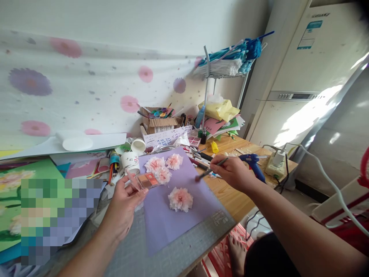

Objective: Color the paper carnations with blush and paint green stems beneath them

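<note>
Both forearms (99, 231) slant inward over the counter (232, 198). Left grip (127, 195) holds a palette (147, 180) of brown and coral pans. Right grip (232, 171), knuckles up, pinches a slim dark brush (208, 172); its long axis slants, reddish bristles down-left of the fingertips, handle end up-right. Pink-white paper flowers (180, 199) lie between the grips.

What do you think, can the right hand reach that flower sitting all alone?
Probably yes: the right hand holds a brush nearby, with only bare purple paper seemingly between it and the lone flower.
</note>
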Demonstrator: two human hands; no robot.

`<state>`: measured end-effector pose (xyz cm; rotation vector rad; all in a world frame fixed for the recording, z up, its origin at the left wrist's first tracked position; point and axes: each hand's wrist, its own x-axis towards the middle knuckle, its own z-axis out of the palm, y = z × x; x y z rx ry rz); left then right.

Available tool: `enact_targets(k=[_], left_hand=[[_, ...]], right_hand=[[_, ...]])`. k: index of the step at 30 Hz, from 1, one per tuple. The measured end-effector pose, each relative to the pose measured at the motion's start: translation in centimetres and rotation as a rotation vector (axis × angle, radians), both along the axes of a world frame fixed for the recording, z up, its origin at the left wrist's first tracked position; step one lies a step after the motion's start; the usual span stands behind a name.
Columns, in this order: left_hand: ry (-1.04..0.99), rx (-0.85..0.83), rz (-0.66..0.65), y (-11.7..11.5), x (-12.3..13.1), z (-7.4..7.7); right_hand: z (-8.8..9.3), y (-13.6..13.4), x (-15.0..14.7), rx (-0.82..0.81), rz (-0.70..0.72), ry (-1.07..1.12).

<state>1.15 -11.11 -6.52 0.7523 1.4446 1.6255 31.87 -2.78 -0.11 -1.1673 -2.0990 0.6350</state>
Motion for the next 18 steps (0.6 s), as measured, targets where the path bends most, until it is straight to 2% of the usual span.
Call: enact_targets(k=[2,8,14,18], left_hand=[[-0.002,0.000,0.004,-0.1,0.0,0.0],[-0.007,0.017,-0.014,-0.1,0.1,0.0],[-0.005,0.032,-0.017,0.0,-0.1,-0.4],[-0.003,0.038,-0.009,0.0,-0.3,-0.7]], right_hand=[[-0.2,0.2,-0.5,0.031,-0.033,0.005],[-1.5,1.1,-3.0,0.027,0.018,-0.015],[-2.6,2.5,-5.5,0.152,-0.166,-0.028],[-2.9,2.7,-6.6,0.148,-0.086,-0.039]])
